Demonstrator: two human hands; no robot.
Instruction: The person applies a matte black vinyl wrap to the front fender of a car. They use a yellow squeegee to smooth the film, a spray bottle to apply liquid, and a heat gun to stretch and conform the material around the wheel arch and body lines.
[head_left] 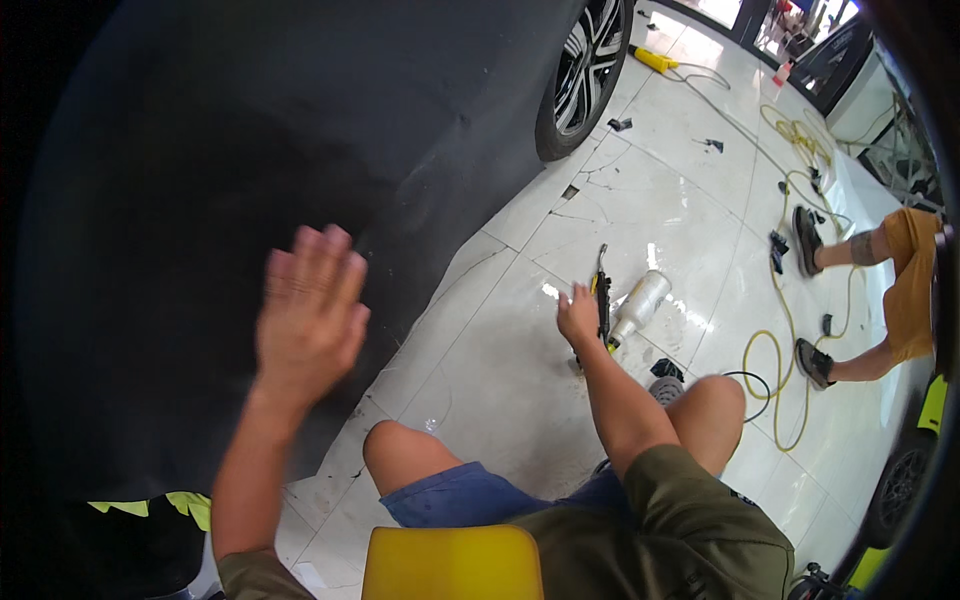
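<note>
Left hand (310, 315) is pressing flat, fingers spread, on black car panel (200, 200); right hand (578, 315) is touching floor tool (603, 295), grip unclear.

— What's underfoot here?

— A glossy pale tiled floor (640, 190), with dark grout lines and a few cracked tiles near the car's wheel (585, 75), which stands on it.

— And what lies on it?

— Close in, a black and yellow power tool (602, 300) lies beside a translucent bottle (638, 305) on its side, the two just about touching. A dark round pad (667, 385) sits near them. A yellow hose (785, 330) loops across the tiles to the right and runs back to more coils (797, 130) farther off.

— Anything smaller?

— Dark scraps (620, 124) lie scattered on the tiles near the wheel. Another person's two dark shoes (808, 240) stand on the floor beside the hose.
</note>
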